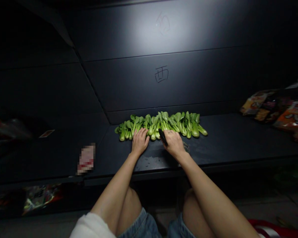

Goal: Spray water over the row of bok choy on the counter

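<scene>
A row of green bok choy (165, 122) lies on the dark shelf (221, 142), leaves toward the back panel and pale stem ends toward me. My left hand (140, 140) rests at the front of the row, fingers stretched out and somewhat apart over the stems, with nothing seen in it. Just to its right, my right hand (173, 142) is closed around a slim black object (162, 137) that sticks out on the thumb side; its kind is not clear. Behind that hand, something see-through (186, 147) shows on the shelf, mostly covered.
Snack packets (259, 104) stand at the right end of the shelf. On the left lie a small card (47, 134) and a blurred-out card (86, 158). Below the shelf is a shiny packet (41, 198). The back panel (129, 79) carries hand-drawn characters.
</scene>
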Action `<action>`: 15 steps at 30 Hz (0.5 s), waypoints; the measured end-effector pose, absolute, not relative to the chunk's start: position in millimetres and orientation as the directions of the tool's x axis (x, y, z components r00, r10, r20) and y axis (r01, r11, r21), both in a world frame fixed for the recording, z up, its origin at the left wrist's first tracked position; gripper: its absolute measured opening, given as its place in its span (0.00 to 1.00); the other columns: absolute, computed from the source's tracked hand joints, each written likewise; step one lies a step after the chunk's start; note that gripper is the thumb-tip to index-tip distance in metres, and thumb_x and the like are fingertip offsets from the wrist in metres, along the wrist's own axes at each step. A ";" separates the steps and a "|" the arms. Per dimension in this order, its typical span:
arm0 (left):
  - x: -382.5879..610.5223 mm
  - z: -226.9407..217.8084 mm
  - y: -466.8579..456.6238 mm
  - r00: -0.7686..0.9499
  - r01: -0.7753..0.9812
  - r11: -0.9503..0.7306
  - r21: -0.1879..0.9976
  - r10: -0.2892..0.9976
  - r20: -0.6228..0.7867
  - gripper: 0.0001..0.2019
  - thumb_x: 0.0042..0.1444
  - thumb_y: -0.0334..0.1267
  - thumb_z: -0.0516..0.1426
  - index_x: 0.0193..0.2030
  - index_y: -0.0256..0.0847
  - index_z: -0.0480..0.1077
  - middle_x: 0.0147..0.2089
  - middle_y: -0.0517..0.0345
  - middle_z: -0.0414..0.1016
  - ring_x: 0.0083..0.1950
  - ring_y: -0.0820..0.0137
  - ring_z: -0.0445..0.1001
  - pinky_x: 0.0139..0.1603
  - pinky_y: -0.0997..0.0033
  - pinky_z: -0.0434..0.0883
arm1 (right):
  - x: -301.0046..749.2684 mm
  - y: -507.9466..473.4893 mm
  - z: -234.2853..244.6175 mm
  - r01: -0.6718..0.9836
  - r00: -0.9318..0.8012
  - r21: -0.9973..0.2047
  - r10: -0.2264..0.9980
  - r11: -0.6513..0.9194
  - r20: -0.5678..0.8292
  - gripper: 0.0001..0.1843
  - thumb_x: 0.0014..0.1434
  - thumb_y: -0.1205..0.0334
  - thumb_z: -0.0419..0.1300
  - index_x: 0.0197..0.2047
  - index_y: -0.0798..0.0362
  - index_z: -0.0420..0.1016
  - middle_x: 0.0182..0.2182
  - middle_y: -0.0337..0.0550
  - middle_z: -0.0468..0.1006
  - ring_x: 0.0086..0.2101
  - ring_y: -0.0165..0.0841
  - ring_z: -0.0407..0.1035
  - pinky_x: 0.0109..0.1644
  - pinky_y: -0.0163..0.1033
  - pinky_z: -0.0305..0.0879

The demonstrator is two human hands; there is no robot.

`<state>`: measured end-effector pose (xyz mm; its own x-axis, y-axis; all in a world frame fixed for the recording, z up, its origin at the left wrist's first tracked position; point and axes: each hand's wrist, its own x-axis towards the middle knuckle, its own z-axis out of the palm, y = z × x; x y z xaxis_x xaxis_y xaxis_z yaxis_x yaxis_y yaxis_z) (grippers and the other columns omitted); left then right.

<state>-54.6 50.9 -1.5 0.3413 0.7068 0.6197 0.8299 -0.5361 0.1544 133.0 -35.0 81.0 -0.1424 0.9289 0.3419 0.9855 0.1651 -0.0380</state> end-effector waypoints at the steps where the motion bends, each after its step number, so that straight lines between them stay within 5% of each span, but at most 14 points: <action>1: -54.4 -1.1 50.4 0.347 0.827 -0.541 0.153 0.705 0.618 0.20 0.64 0.39 0.50 0.61 0.39 0.66 0.63 0.47 0.70 0.67 0.59 0.64 0.73 0.46 0.50 | 134.6 -35.7 81.3 0.987 -0.132 -0.040 0.927 0.156 0.350 0.13 0.64 0.62 0.53 0.48 0.59 0.69 0.44 0.55 0.77 0.46 0.42 0.67 0.47 0.40 0.54; 15: -53.3 -0.5 47.0 0.468 0.775 -0.626 0.089 0.663 0.584 0.25 0.65 0.39 0.48 0.68 0.41 0.56 0.65 0.47 0.68 0.69 0.60 0.61 0.74 0.43 0.44 | 149.3 -35.2 80.0 0.990 -0.090 -0.066 0.913 0.127 0.398 0.13 0.65 0.61 0.50 0.47 0.60 0.70 0.43 0.55 0.77 0.45 0.42 0.67 0.46 0.40 0.53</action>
<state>-53.3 47.0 -0.5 0.4684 0.6628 0.5842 0.7747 -0.6260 0.0890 149.3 -35.2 80.0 -0.0903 0.9127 0.3984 0.9897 0.1269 -0.0663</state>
